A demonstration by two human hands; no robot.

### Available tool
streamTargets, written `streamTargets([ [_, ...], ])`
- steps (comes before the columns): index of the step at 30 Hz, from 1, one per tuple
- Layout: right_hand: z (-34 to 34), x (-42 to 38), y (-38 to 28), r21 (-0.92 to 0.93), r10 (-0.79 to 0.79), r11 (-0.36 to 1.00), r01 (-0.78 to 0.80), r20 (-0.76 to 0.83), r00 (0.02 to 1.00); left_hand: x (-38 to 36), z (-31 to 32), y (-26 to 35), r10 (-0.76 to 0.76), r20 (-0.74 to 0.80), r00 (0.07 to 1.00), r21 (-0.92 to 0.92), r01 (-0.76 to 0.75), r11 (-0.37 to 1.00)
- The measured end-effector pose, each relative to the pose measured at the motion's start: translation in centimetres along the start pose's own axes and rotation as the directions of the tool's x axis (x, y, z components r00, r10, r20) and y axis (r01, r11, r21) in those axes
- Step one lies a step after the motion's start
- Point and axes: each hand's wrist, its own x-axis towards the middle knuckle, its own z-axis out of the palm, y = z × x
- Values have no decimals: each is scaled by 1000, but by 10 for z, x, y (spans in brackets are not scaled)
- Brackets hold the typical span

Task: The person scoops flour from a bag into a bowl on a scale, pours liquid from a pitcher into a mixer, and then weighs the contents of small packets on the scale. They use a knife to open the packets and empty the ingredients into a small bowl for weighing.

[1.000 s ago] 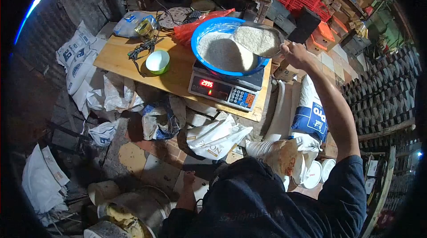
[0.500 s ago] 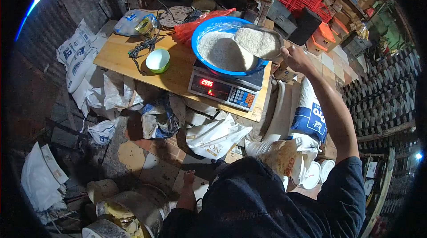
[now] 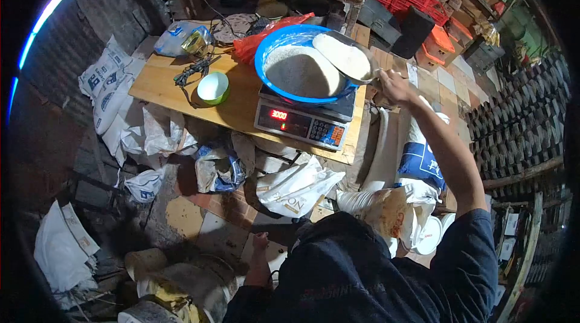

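My right hand [image 3: 394, 86] is closed around the handle of a metal scoop [image 3: 364, 57]. The scoop holds white powder [image 3: 341, 56] and is over the right side of a blue basin [image 3: 264, 75]. More whitish powder or fine grain [image 3: 296, 72] fills the basin, partly in the scoop's shadow. Under the basin is a digital scale [image 3: 300, 122], its red display reading 3000. Down by my body, my left hand [image 3: 260, 242] hangs with fingers curled in, and nothing shows in it. A green bowl [image 3: 214, 87] rests on the wooden table [image 3: 163, 90] left of the scale.
Behind the basin lies a red plastic bag [image 3: 248, 47]; cables [image 3: 194, 72] and a clear bag [image 3: 179, 39] are on the table's left. White sacks [image 3: 109, 93] lean left. A sack [image 3: 300, 187] lies on the floor before the table, and a filled sack [image 3: 421, 157] stands right.
The scale's display has gone from 2995 to 3000. My right hand and the scoop have shifted slightly, and the scoop's angle over the basin has changed. The left hand stays low.
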Motion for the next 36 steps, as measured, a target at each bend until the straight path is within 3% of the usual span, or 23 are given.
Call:
streamTargets([
  [1,20,-7,8,86,-107,988,129,-225,969,-3,11,9,-22,-27,999,54,24,998],
  [3,33,-14,40,-6,-239,970,244,-225,945,-4,37,32,-31,-144,989,304,74,950],
  [4,37,-26,47,109,-146,979,174,-224,963,3,43,37,1,-225,974,487,111,866],
  [6,42,-50,62,312,5,948,68,-225,974,15,48,39,64,-207,976,467,41,883],
  [7,46,-66,78,263,-13,961,85,-265,964,24,47,37,94,-195,976,462,7,887],
  [10,58,-127,124,255,38,966,47,-320,947,48,41,43,-60,-92,994,297,85,951],
  [11,60,-154,138,281,53,958,51,-350,935,52,41,62,-312,7,950,116,310,944],
  [12,64,-183,151,305,69,951,55,-380,922,41,58,68,-278,-40,960,255,279,926],
  [13,75,-210,169,297,123,954,28,-478,870,29,76,75,-243,-87,966,394,258,882],
  [14,102,-239,213,22,12,1000,3,-621,784,10,101,90,-207,-134,969,521,247,817],
  [15,105,-274,224,233,199,970,-69,-600,775,2,122,89,-147,-197,969,645,241,725],
  [16,109,-310,235,439,381,889,-134,-544,748,-3,139,95,-152,-204,967,671,252,698],
  [17,114,-350,256,400,466,871,-284,-489,738,3,141,91,-160,-215,963,696,266,667],
  [18,122,-389,278,315,437,898,-307,-553,710,6,147,87,-164,-225,960,717,278,640],
  [20,135,-460,302,420,632,775,-472,-546,551,-2,181,89,-165,-222,961,640,272,719],
  [22,163,-535,346,180,512,810,-558,-680,525,-8,205,89,-184,-172,968,607,251,754],
  [24,157,-586,357,340,805,569,-749,-419,421,-9,223,96,-228,-67,971,636,218,741],
  [25,157,-602,363,353,893,419,-837,-330,307,-9,232,99,-248,-14,969,644,199,739],
  [28,171,-633,405,245,889,447,-861,-231,395,-5,293,108,-190,102,976,908,-13,419],
  [29,172,-633,417,247,902,431,-868,-157,403,-6,302,106,-152,90,984,885,-9,466],
  [32,186,-604,469,195,916,399,-896,-44,399,-27,332,110,12,180,984,910,-171,379],
  [34,177,-570,491,429,907,126,-895,317,279,-20,305,106,60,140,988,879,-152,451],
  [36,189,-546,522,270,913,270,-924,233,335,-55,310,115,97,31,995,923,-66,379],
])
